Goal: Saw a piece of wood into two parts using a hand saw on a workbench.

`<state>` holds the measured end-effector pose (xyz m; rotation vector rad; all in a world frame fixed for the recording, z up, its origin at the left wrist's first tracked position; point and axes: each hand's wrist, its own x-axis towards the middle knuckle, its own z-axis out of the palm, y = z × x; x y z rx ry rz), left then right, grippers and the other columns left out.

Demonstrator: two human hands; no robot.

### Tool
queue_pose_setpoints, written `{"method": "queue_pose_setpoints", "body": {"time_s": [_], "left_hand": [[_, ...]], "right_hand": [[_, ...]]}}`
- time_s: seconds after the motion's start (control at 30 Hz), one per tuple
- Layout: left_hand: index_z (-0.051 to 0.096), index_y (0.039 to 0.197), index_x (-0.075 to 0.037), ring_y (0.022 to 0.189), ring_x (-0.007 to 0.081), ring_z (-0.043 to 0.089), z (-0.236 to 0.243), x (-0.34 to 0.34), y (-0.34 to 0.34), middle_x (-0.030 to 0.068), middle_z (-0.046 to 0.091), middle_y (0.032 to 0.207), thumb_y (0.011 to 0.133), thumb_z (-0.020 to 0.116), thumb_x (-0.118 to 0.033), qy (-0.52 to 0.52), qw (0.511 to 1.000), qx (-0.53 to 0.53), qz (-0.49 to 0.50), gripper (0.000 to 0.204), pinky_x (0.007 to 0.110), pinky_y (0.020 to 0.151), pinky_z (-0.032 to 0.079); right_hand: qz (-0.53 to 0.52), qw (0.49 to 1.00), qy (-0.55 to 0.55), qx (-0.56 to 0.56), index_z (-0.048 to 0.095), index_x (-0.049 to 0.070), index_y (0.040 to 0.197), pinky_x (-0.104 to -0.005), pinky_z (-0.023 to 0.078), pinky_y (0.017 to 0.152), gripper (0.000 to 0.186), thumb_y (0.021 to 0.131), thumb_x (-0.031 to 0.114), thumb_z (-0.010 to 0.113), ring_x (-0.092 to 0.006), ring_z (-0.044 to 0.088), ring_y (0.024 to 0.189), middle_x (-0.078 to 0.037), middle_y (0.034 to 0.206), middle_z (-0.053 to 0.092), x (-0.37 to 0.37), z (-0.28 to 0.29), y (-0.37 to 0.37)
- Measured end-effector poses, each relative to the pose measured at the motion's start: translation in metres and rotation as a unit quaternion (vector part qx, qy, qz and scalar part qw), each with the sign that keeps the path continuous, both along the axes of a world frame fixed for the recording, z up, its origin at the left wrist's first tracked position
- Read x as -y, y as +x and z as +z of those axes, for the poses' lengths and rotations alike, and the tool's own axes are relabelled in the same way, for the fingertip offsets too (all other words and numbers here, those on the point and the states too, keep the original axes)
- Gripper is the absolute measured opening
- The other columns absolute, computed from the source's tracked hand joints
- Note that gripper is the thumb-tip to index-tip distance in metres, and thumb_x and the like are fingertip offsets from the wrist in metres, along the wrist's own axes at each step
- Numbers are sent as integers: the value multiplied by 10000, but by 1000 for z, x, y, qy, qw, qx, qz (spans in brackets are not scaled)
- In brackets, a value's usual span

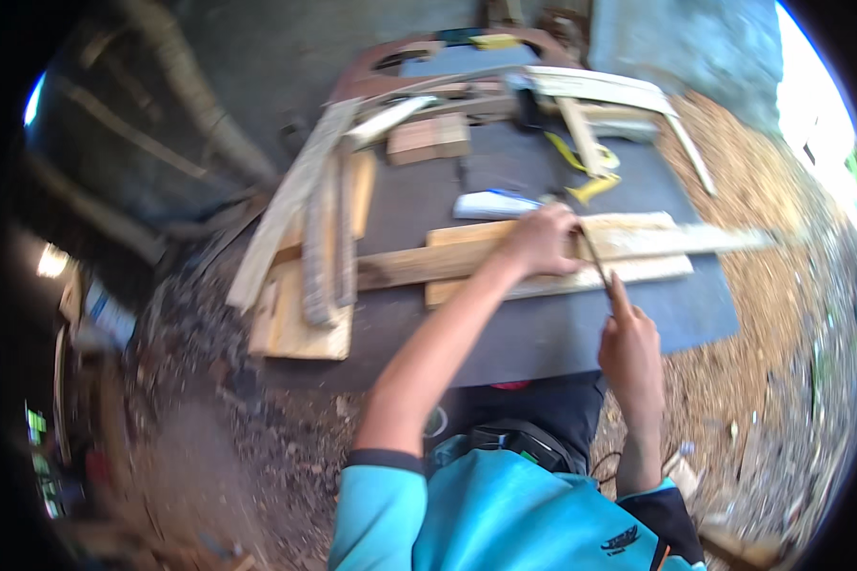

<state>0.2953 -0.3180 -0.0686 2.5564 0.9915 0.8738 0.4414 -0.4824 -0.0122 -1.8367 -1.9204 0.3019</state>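
A long wooden strip (419, 265) lies crosswise over a shorter, paler board (443, 291) on the dark tabletop (400, 333). My left hand (545, 240) grips the strip near its middle, fingers curled over it. Just to the right, my right hand (630, 344) is closed round a thin-bladed tool (595, 255), which looks like a saw seen edge-on; its handle is hidden in my fist. The blade crosses the strip close beside my left fingers, index finger pointing along it. Beyond my left hand lies a white and blue flat object (495, 204).
Wooden slats (295, 205) and a wide board (309, 328) crowd the left side. Wood blocks (428, 138) lie farther back, near a yellow tape-like strip (595, 186). Pale slats (600, 88) span the back right. A reddish-brown chair (352, 81) stands behind; sawdust (733, 190) covers ground at right.
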Motion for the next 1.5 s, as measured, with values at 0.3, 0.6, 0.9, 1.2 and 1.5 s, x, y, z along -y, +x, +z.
{"method": "queue_pose_setpoints", "body": {"time_s": [0.3, 0.6, 0.9, 1.2, 1.5], "left_hand": [[606, 998, -37, 950, 255, 592, 4, 5, 18, 100, 601, 967, 620, 724, -340, -57, 998, -19, -3, 499, 359, 837, 469], [610, 971, -41, 902, 245, 599, 8, 7, 14, 89, 600, 944, 629, 725, -324, -58, 998, -23, 18, 458, 350, 798, 475], [628, 961, -22, 853, 235, 598, 6, 4, 17, 104, 595, 923, 603, 747, -297, -82, 996, -15, 11, 468, 332, 755, 479], [610, 938, 7, 838, 219, 592, 12, 3, 16, 95, 570, 873, 610, 758, -259, -96, 995, -18, 5, 447, 323, 752, 482], [609, 953, 13, 846, 232, 587, 6, 2, 18, 99, 569, 899, 605, 764, -291, -78, 997, -29, -8, 487, 337, 757, 474]], "right_hand": [[-74, 997, 30, -7, 547, 45, 1185, -469, 467, 577, 362, 827, 42, 494, -386, 587, 626, -218, 687, 586, -20, -19, 5], [-80, 995, 56, -4, 572, 90, 1166, -426, 485, 538, 360, 810, 55, 525, -341, 596, 580, -163, 666, 591, 1, -18, 4], [-57, 998, 24, -5, 518, 32, 1201, -394, 505, 528, 429, 773, 21, 522, -313, 620, 590, -151, 687, 592, 6, -21, 14], [-16, 1000, 14, -5, 461, -43, 1233, -357, 512, 499, 529, 715, 11, 555, -282, 639, 585, -164, 708, 602, 12, -20, 20], [-42, 998, 30, -36, 510, 50, 1207, -405, 494, 507, 448, 762, 32, 555, -313, 609, 567, -146, 665, 594, -10, -38, 19]]}}
